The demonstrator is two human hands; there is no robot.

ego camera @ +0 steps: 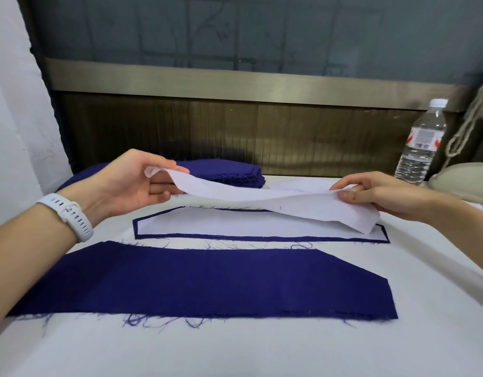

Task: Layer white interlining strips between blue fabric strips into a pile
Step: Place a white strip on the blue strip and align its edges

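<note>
A white interlining strip (265, 198) hangs twisted in the air between my hands. My left hand (131, 183) pinches its left end, and my right hand (381, 193) pinches its right end. Beneath it lies a blue fabric strip topped with white interlining (235, 224), only a thin blue border showing. Closer to me a bare blue fabric strip (207, 284) lies flat with frayed threads along its edges. A stack of blue fabric strips (224, 171) sits at the back, partly hidden by my left hand.
The work surface is a white cloth-covered table (235, 349). A clear plastic water bottle (422, 142) stands at the back right, beside a beige object and hanging cord (463, 129). A brown panelled wall runs behind the table.
</note>
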